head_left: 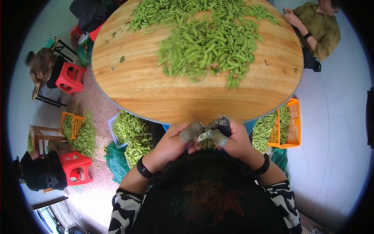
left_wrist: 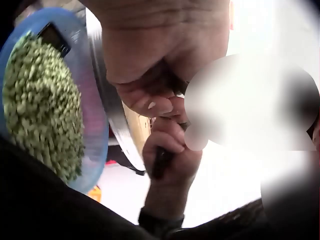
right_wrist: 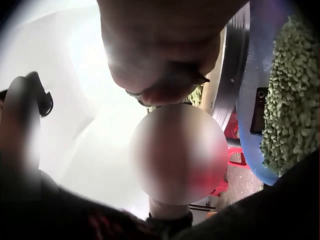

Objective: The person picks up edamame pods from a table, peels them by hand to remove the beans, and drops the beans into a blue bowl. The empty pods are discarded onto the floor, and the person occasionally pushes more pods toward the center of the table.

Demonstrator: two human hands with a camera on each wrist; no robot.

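Note:
My left hand (head_left: 173, 141) and right hand (head_left: 238, 141) meet over my lap at the near table edge, their thumbs wrapped in worn tape. Between the thumbs a pale green soybean pod (head_left: 203, 136) is pinched; both hands are at it. Dark material covers part of the right fingers. In the left wrist view the left hand (left_wrist: 165, 45) hangs over the right hand (left_wrist: 172, 162), fingers curled. Below them a blue basin (left_wrist: 92, 175) holds a heap of shelled green beans (left_wrist: 42, 110). The pod is hidden in both wrist views.
A round wooden table (head_left: 132, 89) carries a big heap of pods (head_left: 210, 46). Pods fill a white crate (head_left: 112, 126) at left and an orange crate (head_left: 296, 124) at right. Other people sit around, some near red stools (head_left: 72, 78). A black phone (right_wrist: 258, 112) lies in the basin.

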